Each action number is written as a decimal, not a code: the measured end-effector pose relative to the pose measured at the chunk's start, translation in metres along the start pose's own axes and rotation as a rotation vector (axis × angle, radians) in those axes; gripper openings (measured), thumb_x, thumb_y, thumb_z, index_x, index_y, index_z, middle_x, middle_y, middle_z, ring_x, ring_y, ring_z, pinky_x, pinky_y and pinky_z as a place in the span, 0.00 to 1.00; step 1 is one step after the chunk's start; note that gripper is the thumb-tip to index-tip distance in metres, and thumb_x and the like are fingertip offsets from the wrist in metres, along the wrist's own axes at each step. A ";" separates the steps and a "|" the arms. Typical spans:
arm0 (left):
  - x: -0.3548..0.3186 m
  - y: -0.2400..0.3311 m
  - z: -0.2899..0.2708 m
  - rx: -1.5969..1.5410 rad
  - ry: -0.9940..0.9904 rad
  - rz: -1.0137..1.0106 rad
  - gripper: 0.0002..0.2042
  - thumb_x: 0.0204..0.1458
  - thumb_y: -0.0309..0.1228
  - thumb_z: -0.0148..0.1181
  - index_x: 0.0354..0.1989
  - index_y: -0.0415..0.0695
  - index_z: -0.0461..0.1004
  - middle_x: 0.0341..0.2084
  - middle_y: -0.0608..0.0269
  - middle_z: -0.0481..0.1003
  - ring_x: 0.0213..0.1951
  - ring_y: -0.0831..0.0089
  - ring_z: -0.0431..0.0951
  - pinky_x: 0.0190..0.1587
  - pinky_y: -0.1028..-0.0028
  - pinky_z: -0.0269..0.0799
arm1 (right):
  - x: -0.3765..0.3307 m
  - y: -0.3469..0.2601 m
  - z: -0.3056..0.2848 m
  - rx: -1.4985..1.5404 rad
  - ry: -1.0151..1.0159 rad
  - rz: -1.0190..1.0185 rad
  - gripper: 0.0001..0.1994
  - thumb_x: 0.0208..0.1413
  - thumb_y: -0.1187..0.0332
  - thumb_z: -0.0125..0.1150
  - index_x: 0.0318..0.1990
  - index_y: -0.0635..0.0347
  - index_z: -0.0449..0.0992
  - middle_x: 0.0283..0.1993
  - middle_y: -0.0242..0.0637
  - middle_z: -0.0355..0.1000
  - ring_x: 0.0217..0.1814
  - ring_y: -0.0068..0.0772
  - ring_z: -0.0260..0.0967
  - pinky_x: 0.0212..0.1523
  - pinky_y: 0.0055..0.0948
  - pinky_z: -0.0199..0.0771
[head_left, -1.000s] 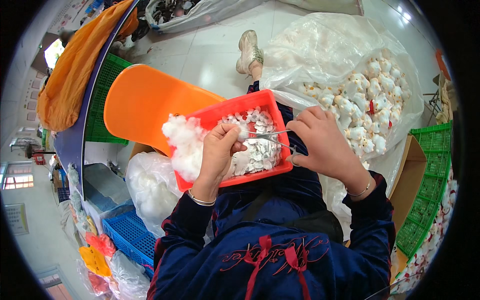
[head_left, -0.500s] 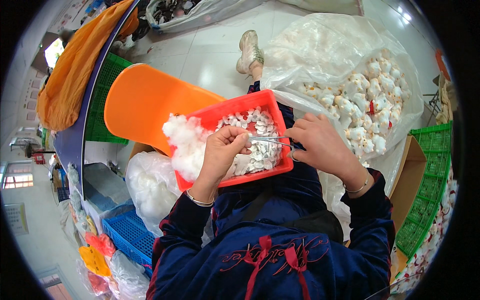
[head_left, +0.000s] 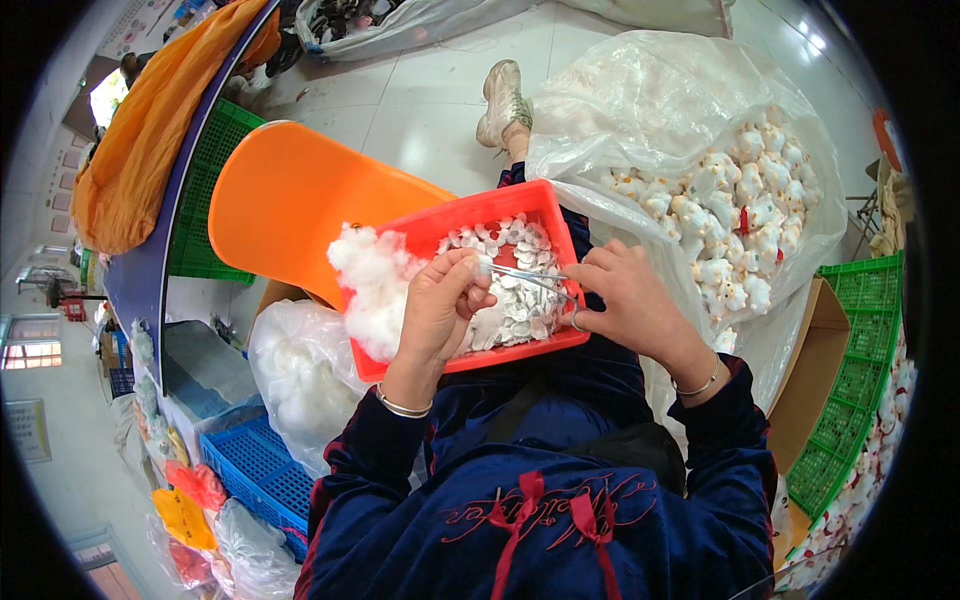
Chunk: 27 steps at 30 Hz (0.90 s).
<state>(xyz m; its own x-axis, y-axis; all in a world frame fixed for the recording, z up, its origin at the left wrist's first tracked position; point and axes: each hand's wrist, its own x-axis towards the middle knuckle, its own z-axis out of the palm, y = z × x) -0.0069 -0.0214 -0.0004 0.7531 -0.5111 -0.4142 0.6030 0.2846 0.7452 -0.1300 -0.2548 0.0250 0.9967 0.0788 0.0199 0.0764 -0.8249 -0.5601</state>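
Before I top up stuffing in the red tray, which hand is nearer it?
Left hand, over the stuffing; right hand farther off, by the right edge of the tray.

My left hand point(head_left: 438, 300) partly hides the small white piece point(head_left: 484, 262) it pinches; toward eleven o'clock, my view cuts off a sack point(head_left: 430, 28).

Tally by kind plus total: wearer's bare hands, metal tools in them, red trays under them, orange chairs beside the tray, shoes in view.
Hands: 2 (left hand, right hand)
Metal tool: 1
Red tray: 1
Orange chair: 1
Shoe: 1
Total: 6
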 end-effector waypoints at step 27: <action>-0.003 0.003 -0.067 0.110 0.087 0.219 0.06 0.65 0.29 0.60 0.46 0.42 0.78 0.33 0.64 0.81 0.33 0.80 0.78 0.39 0.78 0.76 | 0.043 0.010 -0.004 0.045 -0.317 -0.038 0.14 0.43 0.64 0.72 0.38 0.56 0.83 0.29 0.36 0.74 0.38 0.40 0.73 0.44 0.41 0.66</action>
<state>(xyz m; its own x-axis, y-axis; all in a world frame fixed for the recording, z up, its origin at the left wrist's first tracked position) 0.0100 0.0352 -0.0319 0.8855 -0.3736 -0.2763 0.3940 0.2882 0.8728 -0.0865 -0.2616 0.0239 0.9342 0.2857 -0.2135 0.1054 -0.7930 -0.6000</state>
